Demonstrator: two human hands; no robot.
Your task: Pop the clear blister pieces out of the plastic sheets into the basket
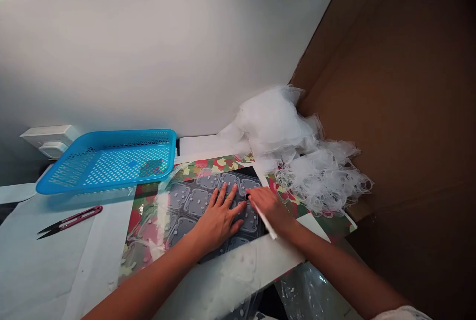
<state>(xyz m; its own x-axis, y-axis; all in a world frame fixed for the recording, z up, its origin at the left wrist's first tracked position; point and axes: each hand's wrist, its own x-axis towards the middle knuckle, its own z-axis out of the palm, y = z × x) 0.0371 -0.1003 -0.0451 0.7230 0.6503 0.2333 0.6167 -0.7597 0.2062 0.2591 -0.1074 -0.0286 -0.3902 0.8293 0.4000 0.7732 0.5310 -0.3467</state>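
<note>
My left hand (221, 218) lies flat with fingers spread on a clear plastic sheet (180, 194) printed or moulded with rounded panel outlines and small pale spots. Under part of that sheet is a black board (253, 172). My right hand (271, 207) is closed around a slim white stick-like tool (268, 226), its dark end near my fingertips at the sheet's right side. Whether the tool's tip touches the sheet is hidden by my fingers. A camouflage-patterned sheet (138, 201) lies beneath the board.
A blue perforated basket (106, 187) stands at the left, with red-handled thread snips (70, 221) in front of it. White mesh pouches (273, 119) are heaped at the back right, beside tangled white pieces (325, 179). A cardboard wall (394, 112) rises along the right.
</note>
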